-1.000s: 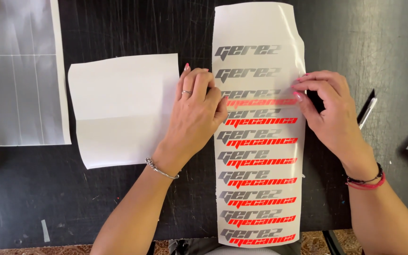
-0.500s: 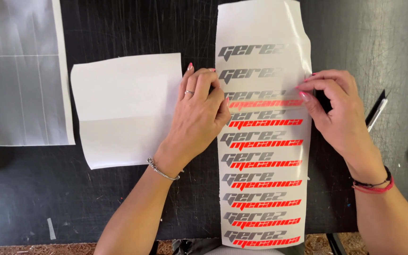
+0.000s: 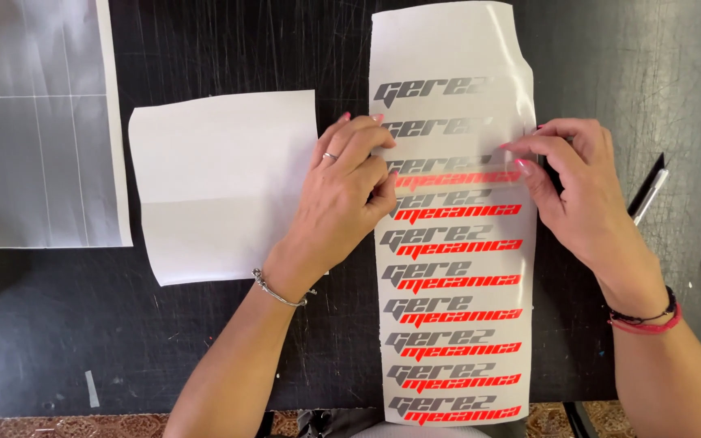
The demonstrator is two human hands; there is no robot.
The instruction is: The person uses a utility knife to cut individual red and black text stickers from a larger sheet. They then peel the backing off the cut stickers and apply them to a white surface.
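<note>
Both hands (image 3: 342, 195) (image 3: 582, 195) on decal sheet (image 3: 456, 268)

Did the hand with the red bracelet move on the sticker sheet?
No. The right hand rests at the sticker sheet's right edge, fingertips beside the same third row of lettering as before. The small shift in the picture comes from the camera.
</note>
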